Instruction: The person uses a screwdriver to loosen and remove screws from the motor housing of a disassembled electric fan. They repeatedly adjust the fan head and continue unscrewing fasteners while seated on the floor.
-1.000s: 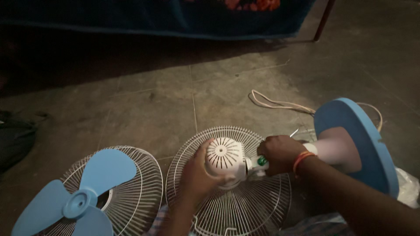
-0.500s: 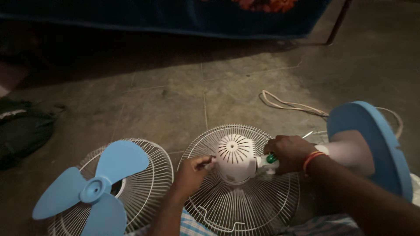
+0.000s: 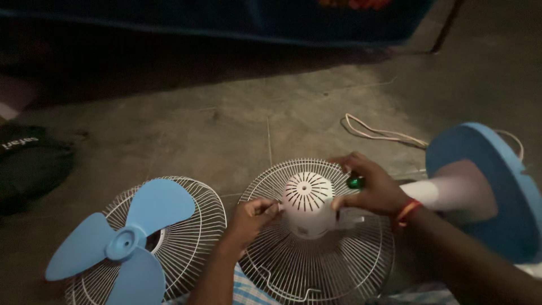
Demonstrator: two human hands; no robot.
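Motor housing (image 3: pixel 307 204), white w/ vents, is sitting at centre of rear wire grille (image 3: pixel 316 254) on concrete floor (image 3: pixel 226 124). My L hand (image 3: pixel 252 217) is pinching its left edge, fingers closed; R hand (image 3: pixel 370 186) is gripping its right side by green knob (image 3: pixel 355 182). Blue blade (image 3: pixel 121 243) is lying on 2nd grille (image 3: pixel 195 231) to left

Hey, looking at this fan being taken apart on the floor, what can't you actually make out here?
All from the head view:
- What the left hand pinches at the motor housing: too small and dim.
- The green-handled tool: mostly covered by the right hand, so its tip is hidden.
- The blue fan base: cut off by the right edge.
- The blue blade and its wire guard: cut off at the bottom edge.
- The dark bag: lost in shadow.
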